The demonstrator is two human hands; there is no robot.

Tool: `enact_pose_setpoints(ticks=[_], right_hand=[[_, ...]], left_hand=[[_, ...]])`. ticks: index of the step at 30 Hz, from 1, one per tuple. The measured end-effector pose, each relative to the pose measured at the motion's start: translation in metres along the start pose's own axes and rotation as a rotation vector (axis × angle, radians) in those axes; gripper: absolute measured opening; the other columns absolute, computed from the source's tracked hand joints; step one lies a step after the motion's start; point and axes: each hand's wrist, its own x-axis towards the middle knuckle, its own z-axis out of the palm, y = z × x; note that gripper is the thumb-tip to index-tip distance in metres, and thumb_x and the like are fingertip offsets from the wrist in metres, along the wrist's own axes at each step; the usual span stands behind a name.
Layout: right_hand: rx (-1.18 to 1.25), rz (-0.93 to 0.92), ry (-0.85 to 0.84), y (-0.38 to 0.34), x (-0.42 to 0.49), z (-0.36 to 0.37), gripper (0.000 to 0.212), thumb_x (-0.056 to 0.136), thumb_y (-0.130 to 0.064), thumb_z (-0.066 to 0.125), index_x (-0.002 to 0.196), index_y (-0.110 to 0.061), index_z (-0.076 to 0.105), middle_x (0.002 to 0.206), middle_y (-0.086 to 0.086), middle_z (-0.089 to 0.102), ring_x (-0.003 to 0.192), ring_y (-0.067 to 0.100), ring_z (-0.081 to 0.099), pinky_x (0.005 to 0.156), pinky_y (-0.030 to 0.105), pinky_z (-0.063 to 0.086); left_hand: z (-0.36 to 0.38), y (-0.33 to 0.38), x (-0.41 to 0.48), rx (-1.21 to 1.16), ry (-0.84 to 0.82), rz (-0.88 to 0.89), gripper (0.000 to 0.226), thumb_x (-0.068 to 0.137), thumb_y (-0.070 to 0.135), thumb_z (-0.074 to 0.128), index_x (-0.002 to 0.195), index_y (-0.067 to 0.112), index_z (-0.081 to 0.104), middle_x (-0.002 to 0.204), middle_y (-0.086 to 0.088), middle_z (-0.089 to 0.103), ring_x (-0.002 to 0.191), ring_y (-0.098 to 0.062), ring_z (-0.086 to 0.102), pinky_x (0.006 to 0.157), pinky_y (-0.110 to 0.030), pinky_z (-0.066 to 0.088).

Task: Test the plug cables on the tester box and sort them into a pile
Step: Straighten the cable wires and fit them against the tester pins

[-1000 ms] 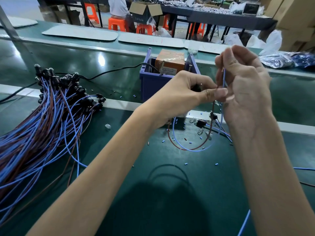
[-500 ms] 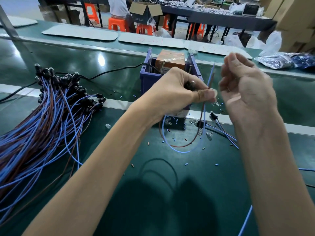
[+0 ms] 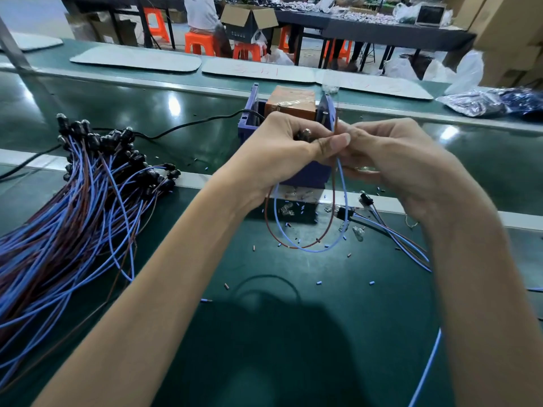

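cable in hand: thin blue-and-brown two-wire plug cable (image 3: pixel 308 249), hanging as a loop right in front of the blue plastic tester box with the orange block inside (image 3: pixel 291 105)
left hand (image 3: pixel 279 154): fingers curled, thumb clamping the cable, dark round plug peeking out on top
right hand (image 3: pixel 396 163): fingers curled too, pinching the wire ends at the left thumb tip, by the box's right wall
sorted pile: big heap of blue and brown cables with black plugs (image 3: pixel 76 207), well left of the box
spares: few loose cables (image 3: pixel 390 233) front-right of the box
surface: dark green belt (image 3: pixel 293 304), tiny insulation snippets in front of the box
room: orange plastic stools (image 3: pixel 202 44) far behind the box
open room: stretch of belt between pile and loop
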Motion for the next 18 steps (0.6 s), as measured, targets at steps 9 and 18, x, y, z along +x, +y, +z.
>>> enact_pose_setpoints(ticks=[9, 18], right_hand=[[0.224, -0.051, 0.084, -0.002, -0.001, 0.008, 0.005, 0.088, -0.013, 0.067, 0.084, -0.014, 0.069, 0.066, -0.001, 0.071, 0.062, 0.010, 0.068, 0.056, 0.017, 0.053], [0.195, -0.131, 0.261, 0.002, 0.005, 0.005, 0.005, 0.098, -0.017, 0.054, 0.094, -0.016, 0.058, 0.054, -0.007, 0.066, 0.041, 0.002, 0.045, 0.043, 0.013, 0.038]], left_hand=[[0.001, 0.004, -0.001, 0.011, 0.035, -0.016, 0.017, 0.092, 0.016, 0.062, 0.080, 0.006, 0.068, 0.037, 0.019, 0.044, 0.033, 0.005, 0.040, 0.042, -0.004, 0.029], [-0.031, -0.015, 0.017, 0.275, 0.399, -0.131, 0.033, 0.098, 0.029, 0.050, 0.069, 0.028, 0.067, 0.043, 0.019, 0.046, 0.051, 0.001, 0.042, 0.051, -0.018, 0.032]])
